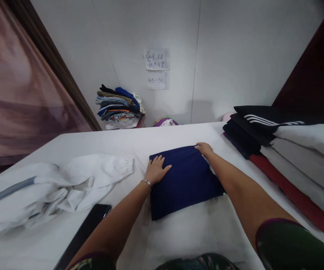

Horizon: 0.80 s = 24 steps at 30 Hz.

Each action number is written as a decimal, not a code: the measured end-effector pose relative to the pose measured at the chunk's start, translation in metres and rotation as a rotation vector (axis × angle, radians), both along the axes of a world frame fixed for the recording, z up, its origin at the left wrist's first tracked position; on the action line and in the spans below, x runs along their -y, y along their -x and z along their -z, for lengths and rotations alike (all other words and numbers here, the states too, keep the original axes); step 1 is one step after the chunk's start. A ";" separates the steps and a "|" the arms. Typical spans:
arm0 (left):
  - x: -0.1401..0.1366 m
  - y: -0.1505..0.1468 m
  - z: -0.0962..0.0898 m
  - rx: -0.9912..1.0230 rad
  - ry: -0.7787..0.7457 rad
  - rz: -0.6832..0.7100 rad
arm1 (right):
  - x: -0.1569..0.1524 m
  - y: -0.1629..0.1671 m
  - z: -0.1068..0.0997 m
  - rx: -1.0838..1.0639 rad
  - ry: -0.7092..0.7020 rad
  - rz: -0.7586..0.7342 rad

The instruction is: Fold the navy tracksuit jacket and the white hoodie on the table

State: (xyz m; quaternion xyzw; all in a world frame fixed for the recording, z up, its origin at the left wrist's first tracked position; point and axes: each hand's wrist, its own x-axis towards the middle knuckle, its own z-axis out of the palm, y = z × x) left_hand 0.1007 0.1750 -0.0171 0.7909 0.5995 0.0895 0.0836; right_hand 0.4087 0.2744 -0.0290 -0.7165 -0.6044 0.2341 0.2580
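A navy blue garment [184, 180], folded into a near-rectangle, lies on the white table in front of me. My left hand [156, 170] rests flat on its upper left part, fingers spread. At the far right corner, my right hand [205, 149] has its fingers closed over the edge of the cloth. A small white strip shows along the garment's right side, beside my right forearm. To the left lies a crumpled white garment [91, 180] with a grey stripe and a gathered cuff.
Folded clothes in black, grey, white and red form a stack [280, 150] on the table's right. A dark, flat, long object [87, 232] lies by my left forearm. Beyond the white table [80, 144] rises another clothes pile [119, 107]. Paper signs [158, 60] hang on the wall.
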 end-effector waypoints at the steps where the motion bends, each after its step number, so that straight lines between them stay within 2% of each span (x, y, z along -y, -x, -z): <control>1: -0.001 0.001 -0.001 0.006 0.005 -0.002 | 0.004 -0.002 -0.001 -0.031 -0.006 0.004; 6: -0.002 0.001 -0.002 0.017 0.002 -0.021 | 0.051 -0.024 -0.005 -0.208 -0.051 0.031; 12: -0.002 0.002 0.000 0.081 -0.046 -0.031 | 0.153 -0.043 0.008 -0.323 -0.103 0.040; 14: -0.001 0.004 0.000 0.154 -0.113 -0.091 | 0.185 -0.046 0.017 -0.379 -0.152 0.024; 16: 0.004 0.006 0.000 0.252 -0.174 -0.207 | 0.209 -0.050 0.025 -0.436 -0.186 0.032; 19: 0.020 0.012 0.000 0.422 -0.133 -0.353 | 0.230 -0.054 0.029 -0.489 -0.128 0.103; 24: 0.057 0.020 -0.010 0.727 0.146 -0.521 | 0.229 -0.050 0.013 -0.597 -0.027 0.173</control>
